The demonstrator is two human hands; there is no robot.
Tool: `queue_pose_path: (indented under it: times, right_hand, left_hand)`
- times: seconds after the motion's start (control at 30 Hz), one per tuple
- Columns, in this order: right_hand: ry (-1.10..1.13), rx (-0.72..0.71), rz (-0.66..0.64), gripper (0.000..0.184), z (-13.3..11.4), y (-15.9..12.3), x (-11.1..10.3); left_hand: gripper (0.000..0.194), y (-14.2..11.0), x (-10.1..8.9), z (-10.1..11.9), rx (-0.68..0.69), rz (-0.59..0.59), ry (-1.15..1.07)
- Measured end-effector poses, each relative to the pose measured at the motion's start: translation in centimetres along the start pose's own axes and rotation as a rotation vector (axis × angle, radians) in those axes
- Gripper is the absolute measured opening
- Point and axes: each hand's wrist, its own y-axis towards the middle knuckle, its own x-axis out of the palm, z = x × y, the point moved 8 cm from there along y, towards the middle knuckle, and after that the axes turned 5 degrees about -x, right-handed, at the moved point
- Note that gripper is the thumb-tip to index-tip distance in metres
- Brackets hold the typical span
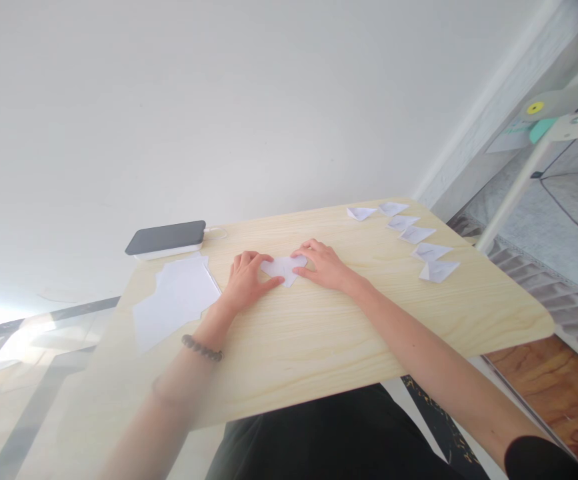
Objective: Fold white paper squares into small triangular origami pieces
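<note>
Between the fingers point(273, 283) lies folded white paper point(285, 268), its near end tapered.

Across the tabletop point(319, 347)
Paper piece point(285, 267) between left hand point(247, 281) and right hand point(327, 265); sheets point(173, 300) to the left, device point(169, 237) behind them, six paper shapes point(417, 235) to the right.

Bright scene, light strongest from left; glare whites out left edge. Milky haze veils near left, blurring left forearm point(156, 407) and desk point(309, 347) corner. Wall point(249, 120) pale, softly lit. Left hand point(249, 280), right hand point(327, 265) fairly clear; folded paper point(285, 264) washed out, detail faint. Wide-angle slant toward edges; top right corner dark.
</note>
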Motion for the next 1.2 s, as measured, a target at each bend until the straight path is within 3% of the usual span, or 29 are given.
queue_pose_path:
  times: [1.2]
  right_hand:
    - [0.152,-0.071,0.011,0.030,-0.80,0.05,-0.42]
  left_hand:
    - [0.053,0.05,0.09,-0.07,0.006,-0.046,0.000]
